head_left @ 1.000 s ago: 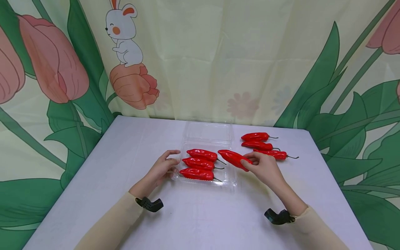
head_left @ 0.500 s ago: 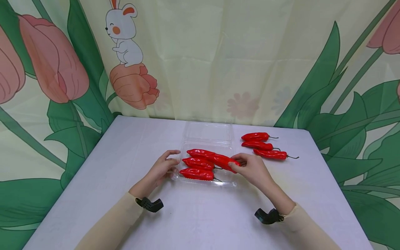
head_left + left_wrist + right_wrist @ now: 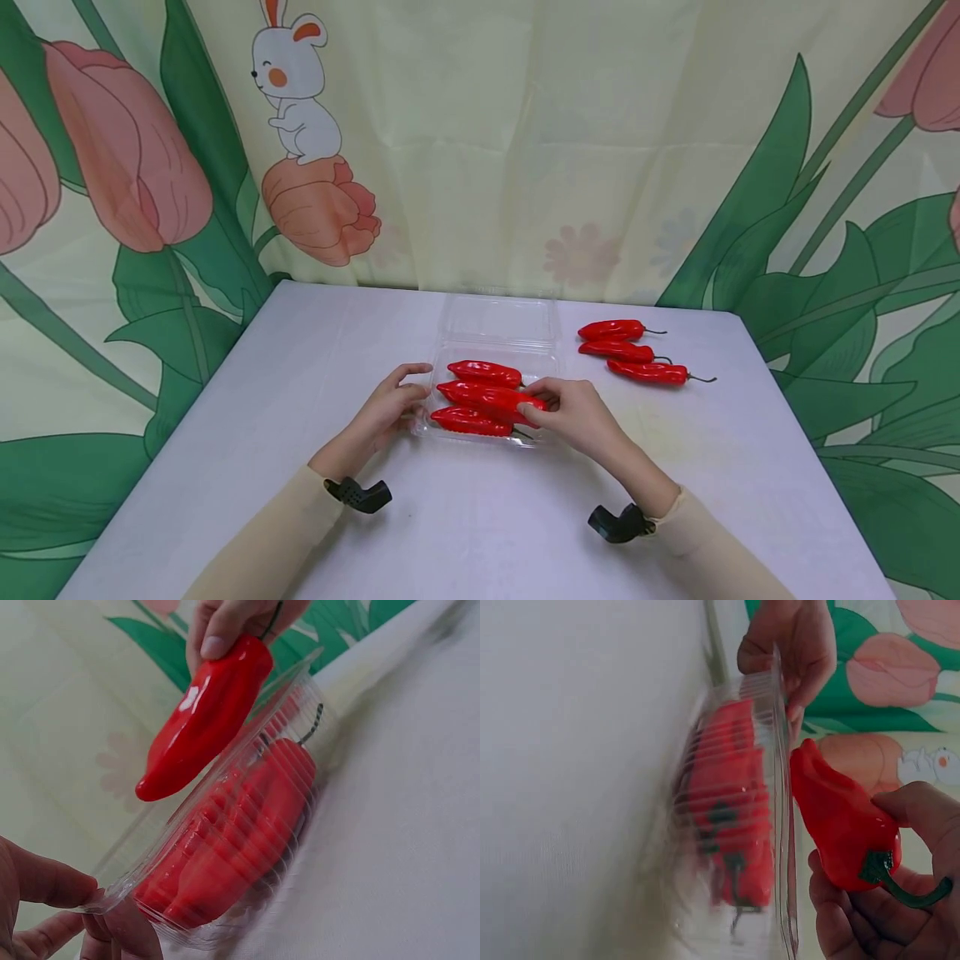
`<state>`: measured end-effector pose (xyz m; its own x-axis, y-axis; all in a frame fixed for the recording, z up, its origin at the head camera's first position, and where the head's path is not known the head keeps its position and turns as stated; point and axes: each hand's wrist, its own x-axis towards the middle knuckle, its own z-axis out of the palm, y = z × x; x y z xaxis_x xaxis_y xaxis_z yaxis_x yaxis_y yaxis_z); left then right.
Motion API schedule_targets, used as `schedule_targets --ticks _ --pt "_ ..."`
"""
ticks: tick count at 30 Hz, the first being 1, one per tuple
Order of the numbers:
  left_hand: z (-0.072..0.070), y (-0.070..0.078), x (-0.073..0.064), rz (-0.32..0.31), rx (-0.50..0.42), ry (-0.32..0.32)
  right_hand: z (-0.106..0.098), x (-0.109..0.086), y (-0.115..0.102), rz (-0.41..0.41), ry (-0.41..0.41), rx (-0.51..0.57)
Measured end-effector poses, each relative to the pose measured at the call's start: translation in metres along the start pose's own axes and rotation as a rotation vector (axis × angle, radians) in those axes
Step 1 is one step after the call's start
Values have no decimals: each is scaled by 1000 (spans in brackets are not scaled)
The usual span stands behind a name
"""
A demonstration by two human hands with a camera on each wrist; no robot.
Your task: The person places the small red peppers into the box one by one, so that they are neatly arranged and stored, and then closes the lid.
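A glossy red chili pepper (image 3: 510, 405) is gripped near its stem end by my right hand (image 3: 576, 410), between thumb and fingers. In the left wrist view that held pepper (image 3: 206, 720) hangs tilted above an open clear plastic box (image 3: 300, 682), tip toward the left hand. Inside the box several red peppers lie side by side, seen through the ribbed wall; the held one partly covers a middle pepper in the head view. My left hand (image 3: 392, 402) pinches the box's left rim, its thumb and fingers (image 3: 56, 881) on either side of the edge.
The box's clear lid (image 3: 500, 318) lies folded back toward the rear of the white-covered table (image 3: 345, 325). To the right of the box, three more red peppers (image 3: 648, 372) lie grouped near the back. A printed curtain (image 3: 465, 150) hangs behind the table edge.
My right hand has carried the pepper leftward from the box's right side to over the peppers inside. The left hand has stayed at the rim.
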<state>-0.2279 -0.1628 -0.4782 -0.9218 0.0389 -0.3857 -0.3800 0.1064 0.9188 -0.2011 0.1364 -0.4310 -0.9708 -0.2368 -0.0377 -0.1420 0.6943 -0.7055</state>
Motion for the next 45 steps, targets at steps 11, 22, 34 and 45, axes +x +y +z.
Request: schedule_targets --ticks 11,22,34,45 --pt "1 0 -2 5 5 -9 17 6 -12 -55 -39 2" --pt "0 2 0 6 -4 -11 28 13 -13 -108 -85 14" --pt "1 2 0 -7 6 1 31 14 -12 -131 -94 -6" --pt "-1 1 0 -5 4 5 22 13 -10 -116 -25 -14"
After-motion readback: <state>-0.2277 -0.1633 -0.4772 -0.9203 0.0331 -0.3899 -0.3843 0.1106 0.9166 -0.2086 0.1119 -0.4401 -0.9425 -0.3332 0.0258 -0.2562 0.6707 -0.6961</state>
